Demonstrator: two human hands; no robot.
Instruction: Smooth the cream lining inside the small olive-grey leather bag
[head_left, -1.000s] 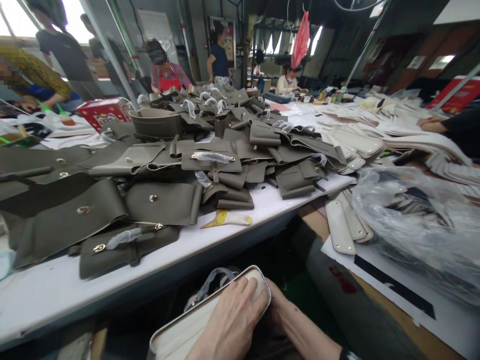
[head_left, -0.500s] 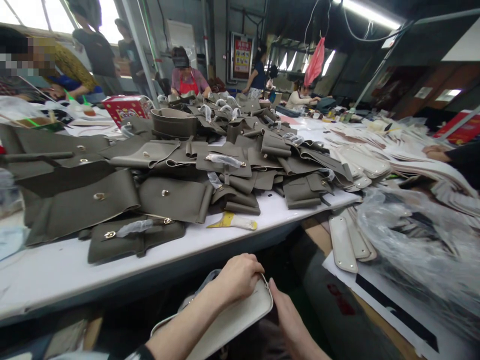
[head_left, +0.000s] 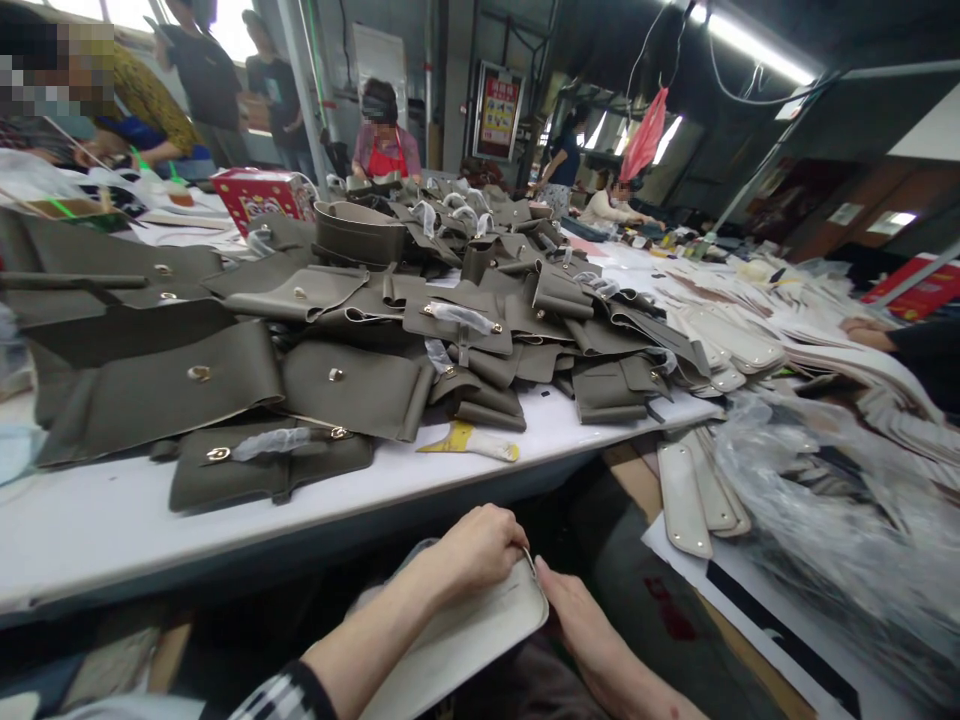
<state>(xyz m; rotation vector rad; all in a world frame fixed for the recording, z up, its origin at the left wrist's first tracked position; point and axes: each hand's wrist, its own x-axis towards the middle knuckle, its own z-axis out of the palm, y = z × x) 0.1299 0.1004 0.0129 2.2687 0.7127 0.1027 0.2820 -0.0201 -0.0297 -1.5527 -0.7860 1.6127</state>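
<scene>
Both hands [head_left: 480,548] [head_left: 574,612] pinch the cream panel's [head_left: 457,640] far edge (below table [head_left: 225,515]).

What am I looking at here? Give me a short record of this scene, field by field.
Setting: workshop with a long white table
Left hand: closed over the top edge of a cream oblong leather panel held below the table edge
Right hand: fingertips at the panel's rounded end
On the table: heap of olive-grey leather bag pieces with brass studs; a yellow-and-white scraper tool
To the right: stack of cream oblong panels; crumpled clear plastic sheet
Others: several people at work in the background
</scene>
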